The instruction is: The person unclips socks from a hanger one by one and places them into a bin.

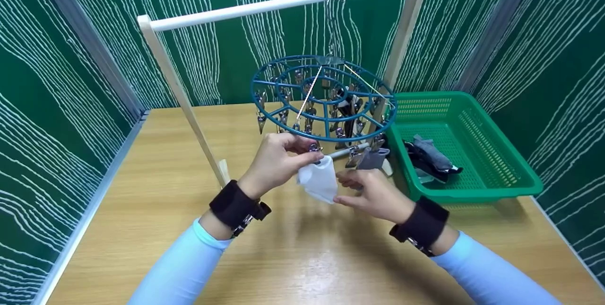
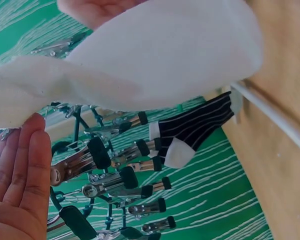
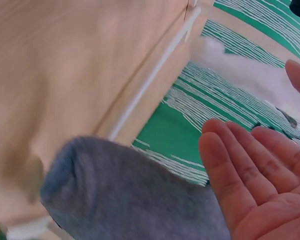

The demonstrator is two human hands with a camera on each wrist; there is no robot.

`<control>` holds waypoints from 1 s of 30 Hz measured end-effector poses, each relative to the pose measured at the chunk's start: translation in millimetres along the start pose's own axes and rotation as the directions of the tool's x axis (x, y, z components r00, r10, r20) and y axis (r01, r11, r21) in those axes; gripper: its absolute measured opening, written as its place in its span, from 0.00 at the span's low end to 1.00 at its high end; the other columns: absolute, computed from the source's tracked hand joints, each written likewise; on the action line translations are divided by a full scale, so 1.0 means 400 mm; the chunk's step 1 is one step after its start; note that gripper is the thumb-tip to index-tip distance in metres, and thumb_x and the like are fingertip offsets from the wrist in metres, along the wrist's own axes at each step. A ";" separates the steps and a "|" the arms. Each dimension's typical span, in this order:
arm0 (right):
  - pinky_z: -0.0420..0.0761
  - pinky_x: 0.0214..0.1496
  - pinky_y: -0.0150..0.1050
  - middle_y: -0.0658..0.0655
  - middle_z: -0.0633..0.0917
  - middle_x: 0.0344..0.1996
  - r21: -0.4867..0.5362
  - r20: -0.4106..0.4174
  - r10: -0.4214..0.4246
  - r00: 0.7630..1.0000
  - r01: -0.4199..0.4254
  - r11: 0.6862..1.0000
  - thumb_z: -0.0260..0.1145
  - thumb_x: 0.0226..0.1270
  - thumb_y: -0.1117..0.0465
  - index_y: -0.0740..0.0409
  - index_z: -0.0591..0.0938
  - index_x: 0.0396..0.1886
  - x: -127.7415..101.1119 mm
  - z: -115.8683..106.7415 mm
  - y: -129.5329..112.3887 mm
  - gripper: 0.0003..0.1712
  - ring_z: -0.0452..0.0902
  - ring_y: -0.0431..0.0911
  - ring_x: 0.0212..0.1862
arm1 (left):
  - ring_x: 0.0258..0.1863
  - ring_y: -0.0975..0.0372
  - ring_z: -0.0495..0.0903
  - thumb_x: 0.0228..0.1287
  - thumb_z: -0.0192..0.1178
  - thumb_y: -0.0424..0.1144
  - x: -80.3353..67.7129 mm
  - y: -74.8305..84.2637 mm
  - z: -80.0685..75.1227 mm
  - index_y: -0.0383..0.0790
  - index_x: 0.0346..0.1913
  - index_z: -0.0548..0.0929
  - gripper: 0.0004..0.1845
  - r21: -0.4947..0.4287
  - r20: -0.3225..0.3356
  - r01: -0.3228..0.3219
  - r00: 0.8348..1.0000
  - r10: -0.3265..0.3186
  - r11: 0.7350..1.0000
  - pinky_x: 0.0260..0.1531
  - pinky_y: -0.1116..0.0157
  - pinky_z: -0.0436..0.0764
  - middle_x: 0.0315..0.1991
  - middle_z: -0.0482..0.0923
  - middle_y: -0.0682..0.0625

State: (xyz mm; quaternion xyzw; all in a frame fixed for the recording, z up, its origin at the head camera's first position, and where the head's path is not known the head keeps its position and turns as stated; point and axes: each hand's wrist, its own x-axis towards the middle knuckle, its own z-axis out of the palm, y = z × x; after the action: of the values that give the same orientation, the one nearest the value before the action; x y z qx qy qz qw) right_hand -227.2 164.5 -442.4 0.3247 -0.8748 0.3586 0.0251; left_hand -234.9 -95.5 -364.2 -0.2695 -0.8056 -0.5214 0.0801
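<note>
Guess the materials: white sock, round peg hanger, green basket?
White sock: soft knit fabric, matte; it drapes and folds between the left hand and right hand. Round hanger: likely moulded plastic, smooth blue ring and spokes; its clips look like shiny metal with dark tips. Green basket: plastic, perforated mesh walls.

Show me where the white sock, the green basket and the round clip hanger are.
white sock (image 1: 320,181): head view, middle of the fabric between the two hands.
green basket (image 1: 515,163): head view, right side wall.
round clip hanger (image 1: 283,123): head view, front left of the blue outer ring.
</note>
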 end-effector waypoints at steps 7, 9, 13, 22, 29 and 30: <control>0.90 0.58 0.60 0.70 0.91 0.52 0.141 0.025 0.080 0.996 -0.083 0.987 0.77 0.72 0.58 0.71 0.87 0.57 0.023 0.061 -0.001 0.22 0.92 0.61 0.52 | 0.39 0.53 0.92 0.66 0.78 0.35 -0.002 -0.002 0.002 0.30 0.46 0.93 0.12 0.020 -0.013 -0.018 1.000 0.018 1.000 0.44 0.60 0.93 0.43 0.94 0.39; 0.90 0.57 0.59 0.71 0.91 0.52 0.180 -0.005 0.093 0.996 -0.091 0.979 0.76 0.73 0.60 0.72 0.87 0.56 0.027 0.075 -0.007 0.21 0.91 0.62 0.53 | 0.38 0.53 0.92 0.66 0.78 0.35 -0.003 -0.003 0.004 0.29 0.46 0.93 0.12 0.022 -0.020 -0.035 0.999 0.035 0.999 0.43 0.63 0.92 0.42 0.94 0.39; 0.92 0.54 0.55 0.71 0.92 0.50 0.253 -0.090 0.095 0.991 -0.070 0.965 0.74 0.74 0.65 0.73 0.88 0.55 0.036 0.095 -0.021 0.17 0.92 0.62 0.51 | 0.36 0.52 0.91 0.64 0.79 0.34 -0.006 -0.005 0.006 0.28 0.45 0.92 0.12 0.023 -0.040 -0.088 0.995 0.089 0.996 0.41 0.67 0.90 0.41 0.93 0.38; 0.92 0.44 0.43 0.67 0.94 0.38 0.251 -0.228 0.082 0.970 -0.023 0.968 0.73 0.73 0.69 0.72 0.91 0.43 0.035 0.112 -0.031 0.07 0.93 0.56 0.40 | 0.35 0.53 0.87 0.65 0.77 0.32 -0.009 -0.009 0.009 0.28 0.42 0.90 0.09 0.036 -0.052 -0.129 0.990 0.131 0.991 0.38 0.66 0.86 0.38 0.92 0.38; 0.93 0.42 0.44 0.68 0.94 0.36 0.235 -0.215 0.061 0.975 -0.009 0.972 0.74 0.72 0.70 0.72 0.92 0.42 0.031 0.114 -0.024 0.07 0.93 0.57 0.37 | 0.38 0.50 0.88 0.67 0.75 0.31 -0.008 -0.014 0.011 0.29 0.37 0.88 0.07 0.030 -0.053 -0.132 0.990 0.133 0.991 0.40 0.64 0.86 0.40 0.92 0.37; 0.93 0.42 0.44 0.69 0.94 0.37 0.235 -0.208 0.054 0.977 -0.004 0.972 0.74 0.72 0.69 0.72 0.92 0.42 0.031 0.113 -0.022 0.07 0.94 0.57 0.37 | 0.38 0.50 0.88 0.67 0.75 0.31 -0.008 -0.014 0.011 0.29 0.36 0.88 0.07 0.028 -0.055 -0.134 0.989 0.135 0.991 0.40 0.65 0.85 0.39 0.92 0.37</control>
State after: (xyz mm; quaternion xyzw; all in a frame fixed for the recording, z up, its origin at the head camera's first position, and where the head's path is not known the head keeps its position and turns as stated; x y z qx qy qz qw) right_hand -223.0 123.8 -467.1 0.2725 -0.8236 0.4918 0.0749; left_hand -234.5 -94.6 -371.9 -0.3072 -0.7892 -0.5126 0.1413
